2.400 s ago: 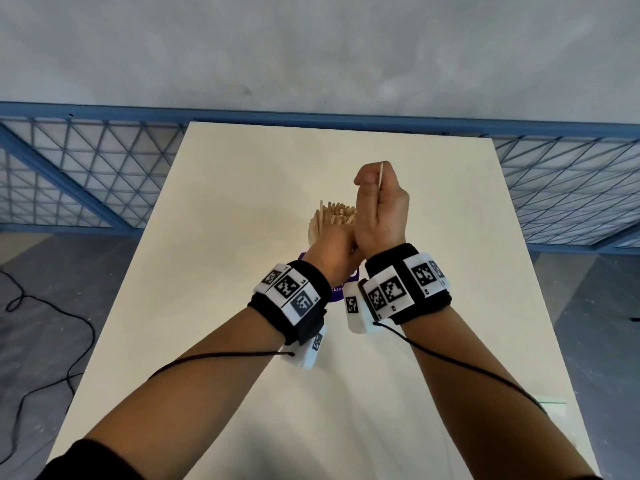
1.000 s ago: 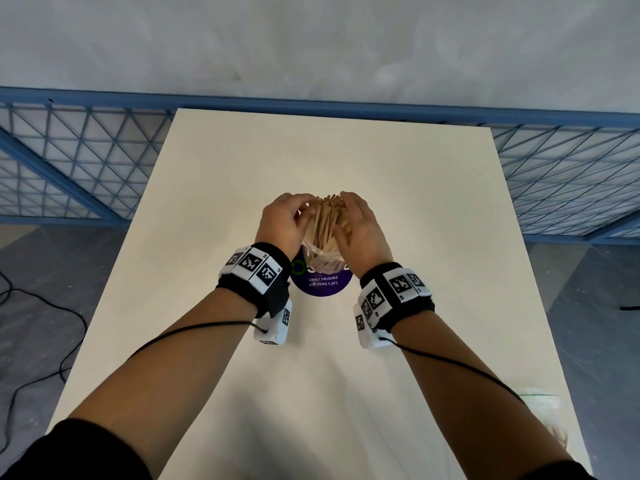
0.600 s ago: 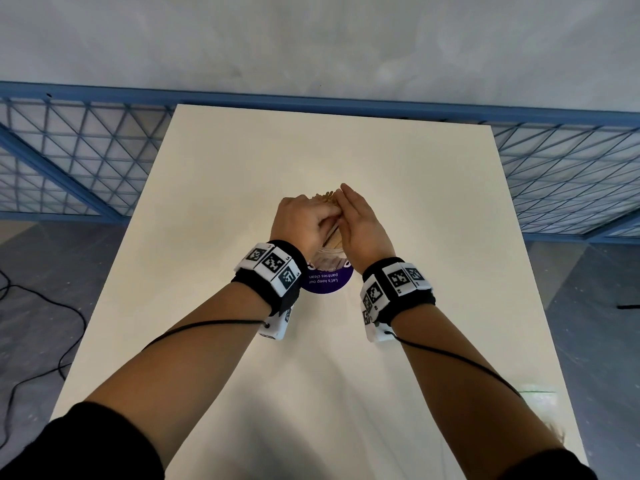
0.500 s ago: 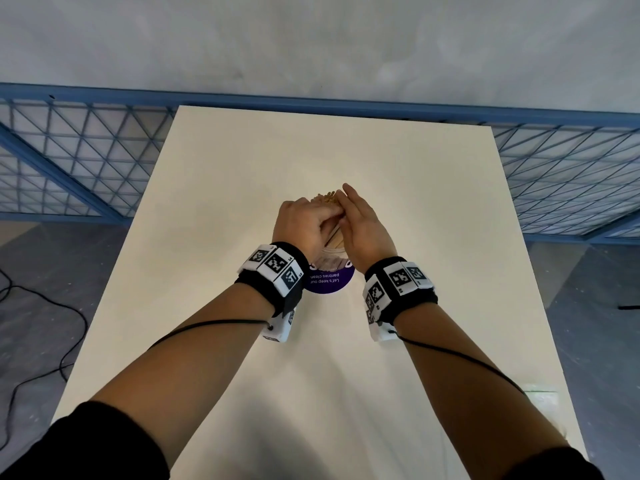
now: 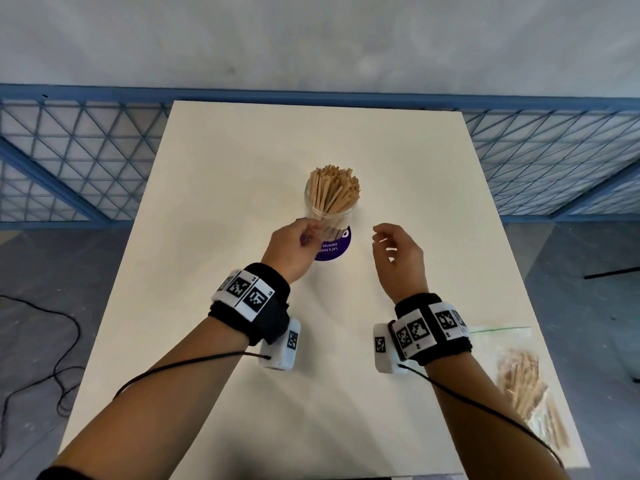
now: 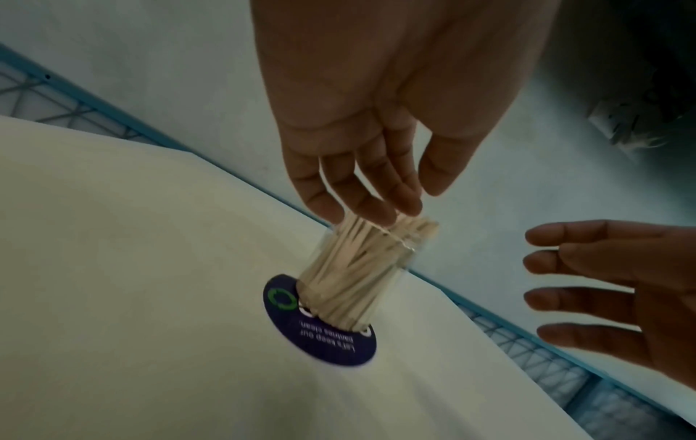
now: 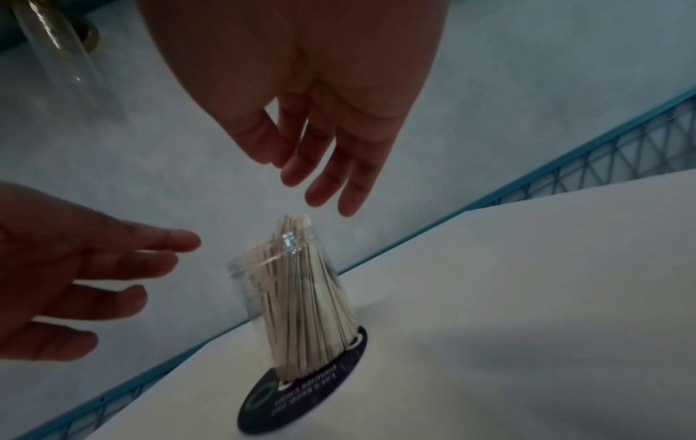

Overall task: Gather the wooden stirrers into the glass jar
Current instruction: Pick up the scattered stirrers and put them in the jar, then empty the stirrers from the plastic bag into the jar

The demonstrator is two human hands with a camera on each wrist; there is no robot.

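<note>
A clear glass jar (image 5: 313,211) stands upright on a round purple disc (image 5: 337,249) in the middle of the white table (image 5: 398,168). It is packed with wooden stirrers (image 5: 334,187) whose tops fan out above the rim. My left hand (image 5: 304,233) hovers at the jar's near left side, fingers relaxed, holding nothing. Whether it touches the glass I cannot tell. My right hand (image 5: 384,237) floats to the right of the jar, apart from it, fingers loosely spread. In the left wrist view my left hand (image 6: 369,196) hangs over the stirrers (image 6: 350,268).
A clear plastic bag (image 5: 519,379) with more wooden stirrers in it lies at the table's near right edge. Blue mesh fencing (image 5: 79,161) runs behind and beside the table. A black cable (image 5: 52,341) lies on the floor to the left.
Both hands were cupped over the stirrer tops half a second ago. They have since let go, drawn back toward me and moved apart, leaving the bundle uncovered in the jar.
</note>
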